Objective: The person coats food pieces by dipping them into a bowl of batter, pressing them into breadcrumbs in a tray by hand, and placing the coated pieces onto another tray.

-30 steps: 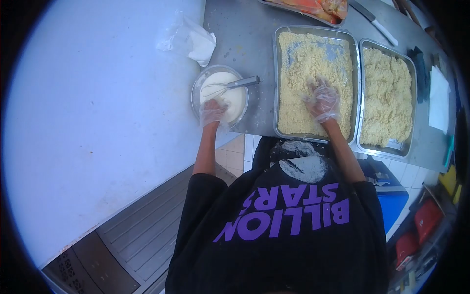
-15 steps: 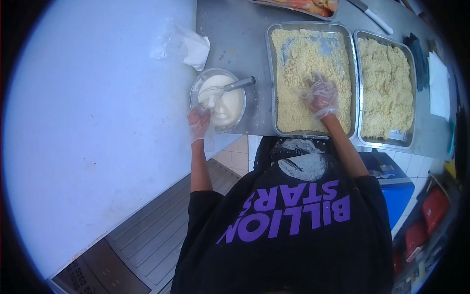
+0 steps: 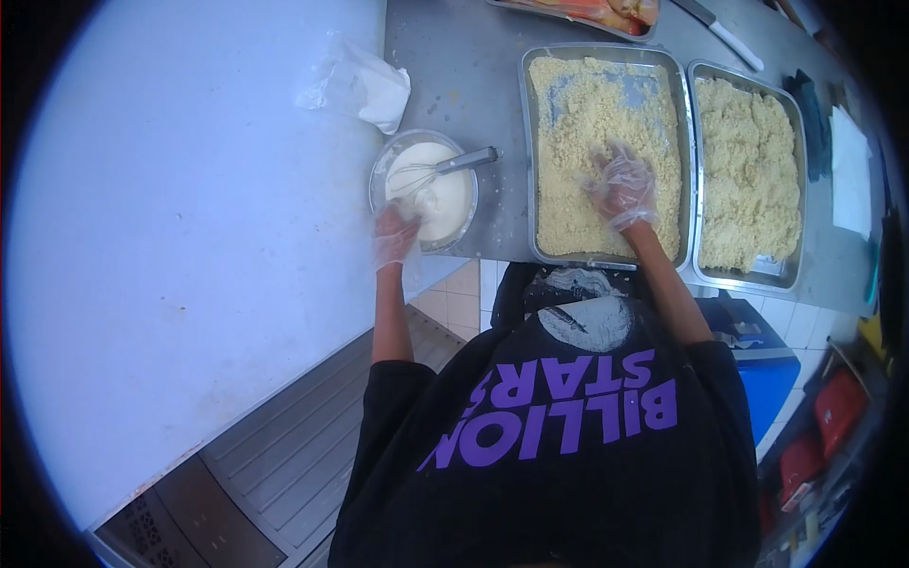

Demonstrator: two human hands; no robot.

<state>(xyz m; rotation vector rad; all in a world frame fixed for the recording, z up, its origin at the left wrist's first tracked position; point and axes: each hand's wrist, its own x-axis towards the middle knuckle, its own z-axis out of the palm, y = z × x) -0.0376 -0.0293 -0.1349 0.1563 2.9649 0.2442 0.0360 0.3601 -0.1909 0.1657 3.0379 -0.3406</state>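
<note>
Fingers of the left hand (image 3: 396, 230) dipped over the near left rim of a clear bowl (image 3: 381, 170), at or in the white batter (image 3: 447, 201); blur and the glove hid how far that hand was closed, and whether it gripped anything I could not tell. The right hand (image 3: 625, 189) lay half open, fingers loosely bent, touching the pale crumbs (image 3: 578, 220) in the larger tray (image 3: 531, 189). Both hands wore clear plastic gloves (image 3: 636, 214), two in all.

One bowl stood at the near left corner of the grey counter (image 3: 488, 95), with one whisk (image 3: 466, 161) leaning in it, its handle sticking out over the right rim. Two trays held crumbs: the larger by the counter's near edge, right of the bowl, and the smaller tray (image 3: 801, 194) just beside it, toward the right edge. A third tray (image 3: 568, 15), cut off by the view, carried reddish food farther back. One knife (image 3: 737, 45) lay toward the far right corner. One bag (image 3: 379, 93) with something white inside lay across the counter's left edge, partly on the white surface (image 3: 189, 237). One white sheet (image 3: 850, 170) lay near the right edge.
</note>
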